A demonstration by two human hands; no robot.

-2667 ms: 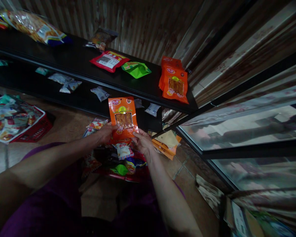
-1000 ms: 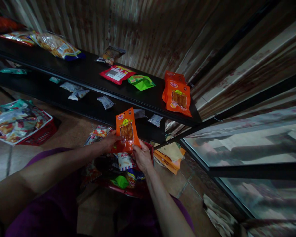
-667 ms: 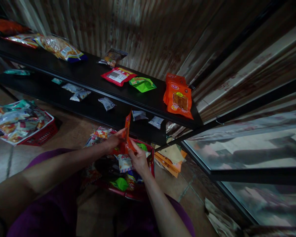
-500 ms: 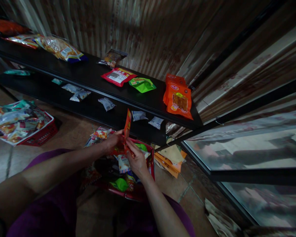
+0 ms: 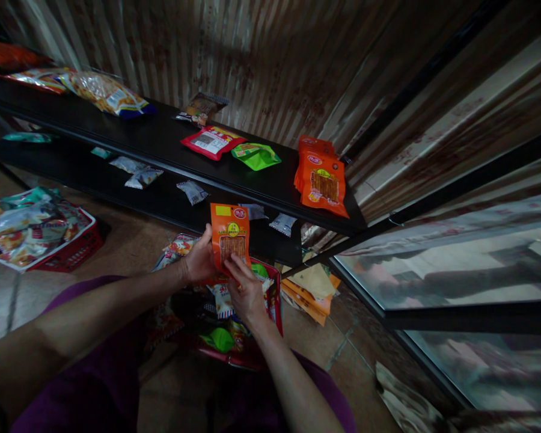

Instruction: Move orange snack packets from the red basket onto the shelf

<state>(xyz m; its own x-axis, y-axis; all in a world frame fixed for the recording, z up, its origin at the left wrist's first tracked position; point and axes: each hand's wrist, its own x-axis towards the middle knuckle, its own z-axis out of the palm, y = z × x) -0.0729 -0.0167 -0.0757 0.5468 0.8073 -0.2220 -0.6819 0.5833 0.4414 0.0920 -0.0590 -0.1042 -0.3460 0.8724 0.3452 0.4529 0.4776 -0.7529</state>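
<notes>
An orange snack packet (image 5: 229, 236) with a clear window stands upright in both my hands. My left hand (image 5: 199, 262) grips its left edge, fingers closed. My right hand (image 5: 244, 291) pinches its lower edge from below. Under my hands sits a red basket (image 5: 276, 300) full of mixed snack packets. A stack of matching orange packets (image 5: 321, 182) lies at the right end of the upper black shelf (image 5: 162, 144).
A red packet (image 5: 211, 142) and a green packet (image 5: 255, 156) lie on the upper shelf. Several small silver sachets (image 5: 192, 192) sit on the lower shelf. Another red basket of packets (image 5: 40, 231) stands on the floor at left. A glass panel in a black frame (image 5: 455, 264) is at right.
The packet was turned edge-on between my hands and now faces me again, with a yellow patch at its top left. My hands stayed above the basket.
</notes>
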